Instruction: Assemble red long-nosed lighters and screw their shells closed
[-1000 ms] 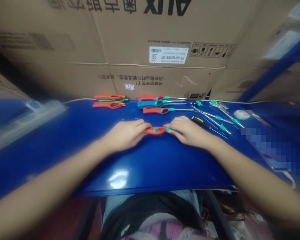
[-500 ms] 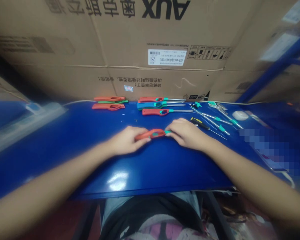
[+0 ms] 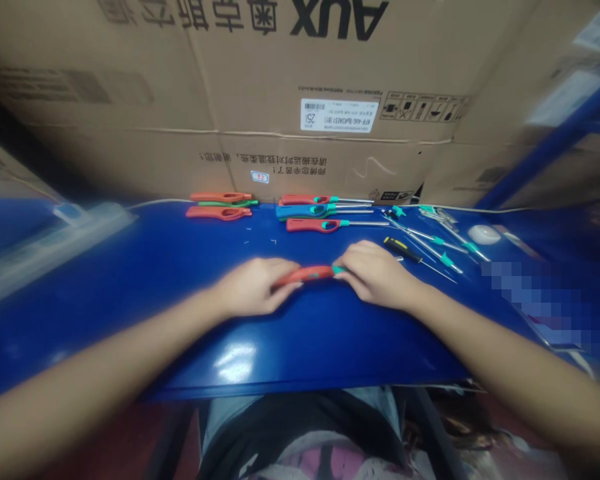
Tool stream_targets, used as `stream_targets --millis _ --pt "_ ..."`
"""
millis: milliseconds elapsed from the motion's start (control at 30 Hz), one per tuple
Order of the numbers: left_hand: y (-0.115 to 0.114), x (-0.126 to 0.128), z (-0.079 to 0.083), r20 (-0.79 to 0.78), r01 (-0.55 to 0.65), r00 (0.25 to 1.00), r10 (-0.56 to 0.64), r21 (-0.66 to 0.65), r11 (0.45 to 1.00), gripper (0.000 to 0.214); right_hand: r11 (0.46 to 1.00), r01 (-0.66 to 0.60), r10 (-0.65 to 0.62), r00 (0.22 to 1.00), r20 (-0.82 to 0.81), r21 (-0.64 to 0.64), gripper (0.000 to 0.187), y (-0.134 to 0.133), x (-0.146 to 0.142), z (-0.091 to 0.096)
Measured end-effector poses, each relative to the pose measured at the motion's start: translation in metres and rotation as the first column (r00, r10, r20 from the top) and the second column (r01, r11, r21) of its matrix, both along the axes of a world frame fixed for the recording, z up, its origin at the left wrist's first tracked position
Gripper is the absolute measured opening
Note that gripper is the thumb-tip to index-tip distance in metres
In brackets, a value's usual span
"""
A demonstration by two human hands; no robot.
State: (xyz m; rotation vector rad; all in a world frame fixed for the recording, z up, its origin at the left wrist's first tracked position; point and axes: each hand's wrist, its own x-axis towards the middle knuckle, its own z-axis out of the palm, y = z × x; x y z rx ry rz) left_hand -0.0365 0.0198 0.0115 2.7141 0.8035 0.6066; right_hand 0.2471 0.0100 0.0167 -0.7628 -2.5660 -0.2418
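Note:
A red long-nosed lighter (image 3: pixel 314 273) with a green collar is held level between my two hands above the blue table. My left hand (image 3: pixel 254 285) is closed round its handle end. At the green collar end, the fingers of my right hand (image 3: pixel 375 273) are closed on it; a short metal tip shows past that hand. Beyond my hands lie a red lighter (image 3: pixel 307 226) with its metal tube, a blue lighter (image 3: pixel 300 212) and another red one (image 3: pixel 300 200). Orange and green handle shells (image 3: pixel 219 213) rest farther left.
A black and yellow screwdriver (image 3: pixel 403 249) lies right of my right hand. Behind it are metal tubes with green collars (image 3: pixel 437 241) and a white round object (image 3: pixel 484 234). A cardboard box wall (image 3: pixel 250 100) closes the back. Tiny pins are scattered on the table (image 3: pixel 280 347).
The red lighter has been rolled in my hands, so its trigger opening now shows edge-on. Both hands stay closed on it, and the view has shifted slightly.

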Motion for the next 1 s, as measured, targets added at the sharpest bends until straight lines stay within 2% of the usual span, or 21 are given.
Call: stream_targets --millis 133,233,367,467,533,667,733,800,833,867,933,967,1000 --pt "0.003 0.001 0.001 0.038 -0.004 0.999 0.006 -0.056 0.998 0.027 0.999 0.025 -0.025 1.0 0.003 -0.023 0.02 -0.001 -0.002 0.0" --pt "0.006 0.003 0.001 -0.02 -0.025 0.999 0.024 -0.027 0.999 0.029 0.99 0.095 -0.094 0.995 0.022 -0.108 0.018 -0.001 -0.004 0.002" --pt "0.006 0.007 0.005 -0.185 -0.105 0.977 0.104 0.007 0.994 0.036 0.93 0.246 -0.231 0.969 0.087 -0.273 0.014 0.001 -0.004 0.009" --pt "0.006 0.009 0.008 -0.215 -0.121 0.97 0.111 -0.036 0.992 0.041 0.888 0.321 -0.28 0.946 0.166 -0.33 0.01 0.004 0.002 0.016" --pt "0.006 0.009 0.009 -0.216 -0.124 0.97 0.112 -0.039 0.992 0.041 0.864 0.309 -0.268 0.951 0.156 -0.397 0.011 0.007 0.008 0.02" --pt "0.007 0.007 0.01 -0.233 -0.138 0.964 0.129 -0.023 0.99 0.04 0.766 0.135 -0.154 0.988 0.025 -0.628 0.015 0.012 0.018 0.025" --pt "0.006 0.006 0.009 -0.246 -0.154 0.958 0.145 -0.016 0.988 0.041 0.761 0.147 -0.188 0.982 0.002 -0.632 0.018 0.015 0.023 0.027" --pt "0.005 0.006 0.008 -0.242 -0.16 0.958 0.151 -0.016 0.987 0.04 0.799 0.297 -0.317 0.947 0.054 -0.523 0.02 0.017 0.031 0.03" --pt "0.004 0.006 0.008 -0.229 -0.16 0.962 0.15 -0.023 0.987 0.04 0.795 0.412 -0.411 0.906 0.105 -0.445 0.021 0.018 0.036 0.031" --pt "0.002 0.007 0.008 -0.211 -0.159 0.966 0.148 -0.036 0.987 0.039 0.749 0.548 -0.527 0.834 0.166 -0.373 0.026 0.02 0.042 0.032" --pt "0.0 0.008 0.008 -0.166 -0.15 0.977 0.137 -0.069 0.986 0.036 0.551 0.787 -0.718 0.617 0.323 -0.279 0.044 0.024 0.054 0.034" --pt "-0.002 0.009 0.009 -0.145 -0.142 0.981 0.129 -0.083 0.986 0.034 0.46 0.851 -0.747 0.525 0.408 -0.252 0.047 0.026 0.06 0.034" --pt "-0.004 0.01 0.009 -0.131 -0.134 0.984 0.121 -0.096 0.986 0.032 0.414 0.874 -0.729 0.485 0.483 -0.253 0.045 0.028 0.065 0.034"
